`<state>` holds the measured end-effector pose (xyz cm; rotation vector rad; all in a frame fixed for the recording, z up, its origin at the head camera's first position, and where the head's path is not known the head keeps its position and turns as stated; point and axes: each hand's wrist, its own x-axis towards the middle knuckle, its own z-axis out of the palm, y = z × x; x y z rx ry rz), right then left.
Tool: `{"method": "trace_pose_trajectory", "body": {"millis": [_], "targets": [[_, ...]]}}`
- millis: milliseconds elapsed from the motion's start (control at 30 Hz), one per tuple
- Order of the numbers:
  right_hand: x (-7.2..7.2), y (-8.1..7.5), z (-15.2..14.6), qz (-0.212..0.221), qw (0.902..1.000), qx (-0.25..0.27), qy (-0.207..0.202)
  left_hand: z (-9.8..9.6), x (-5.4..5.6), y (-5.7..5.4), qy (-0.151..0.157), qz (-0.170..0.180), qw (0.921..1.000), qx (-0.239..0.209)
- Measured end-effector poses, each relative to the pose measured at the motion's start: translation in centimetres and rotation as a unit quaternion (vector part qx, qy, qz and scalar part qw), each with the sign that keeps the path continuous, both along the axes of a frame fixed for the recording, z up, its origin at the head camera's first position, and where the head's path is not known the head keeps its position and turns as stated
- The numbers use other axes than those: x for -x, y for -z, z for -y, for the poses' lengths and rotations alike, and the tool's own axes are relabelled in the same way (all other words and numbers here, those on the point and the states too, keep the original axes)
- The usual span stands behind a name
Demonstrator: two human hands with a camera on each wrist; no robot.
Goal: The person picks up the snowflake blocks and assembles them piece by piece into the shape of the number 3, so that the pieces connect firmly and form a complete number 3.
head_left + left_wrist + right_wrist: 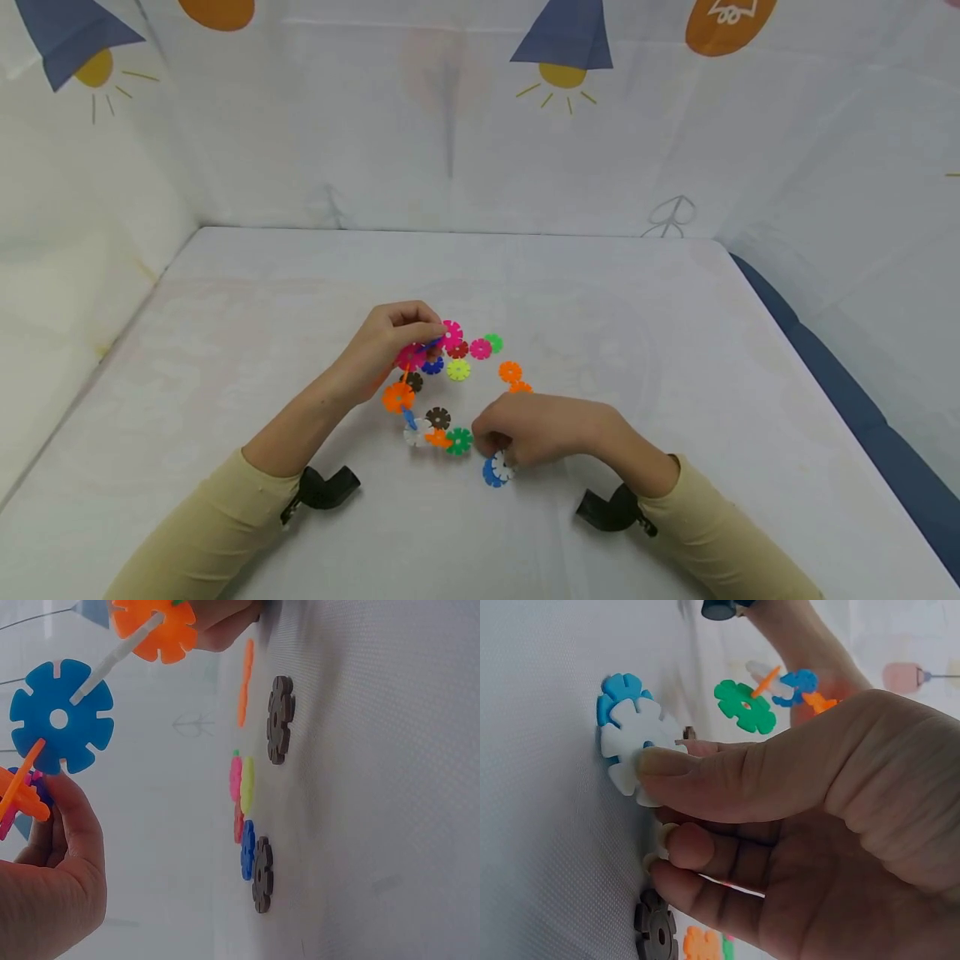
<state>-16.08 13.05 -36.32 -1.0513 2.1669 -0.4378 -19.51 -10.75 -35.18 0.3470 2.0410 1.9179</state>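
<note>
My left hand [386,346] grips one end of a chain of slotted plastic flower discs, holding it above the table. Pink, blue, orange and white discs make up the chain, with a green disc [460,442] at its far end. A blue chain disc [60,716] shows large in the left wrist view, joined edge-on to its neighbours. Low over the table, my right hand [543,429] pinches a white flower disc [634,724], the thumb lying on its face. A blue flower disc [622,684] lies on the table, partly covered by the white one.
Loose discs lie on the white table [300,275] beyond the chain: a yellow one [458,370], a pink one [481,348], an orange one [510,372] and several others. Two dark discs [281,720] lie flat near the left hand. White curtains hang behind.
</note>
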Motion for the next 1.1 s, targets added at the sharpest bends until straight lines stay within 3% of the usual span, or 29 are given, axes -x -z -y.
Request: {"method": "trace_pose_trajectory", "body": {"millis": [167,500,700,900,1100], "targets": [[0.3,-0.2,0.0,-0.009,0.9999,-0.007,0.009,0.0,0.0,0.0,-0.001,0.002,1.0000,0.000],[0.8,-0.9,-0.6,-0.066,0.9967,0.027,0.039,-0.2,-0.1,0.1,-0.004,0.013,0.9999,0.000],[1.3,-1.3,-0.9,-0.069,0.9916,0.080,0.075,-0.3,-0.2,0.2,0.000,0.016,0.9999,0.004],[1.6,-1.8,-1.0,-0.103,0.9770,0.150,0.111,-0.4,-0.2,0.2,0.008,0.022,0.9997,-0.002],[1.5,-2.0,-1.0,-0.144,0.9474,0.239,0.157,-0.5,-0.4,0.1,0.010,0.018,0.9998,-0.007]]}}
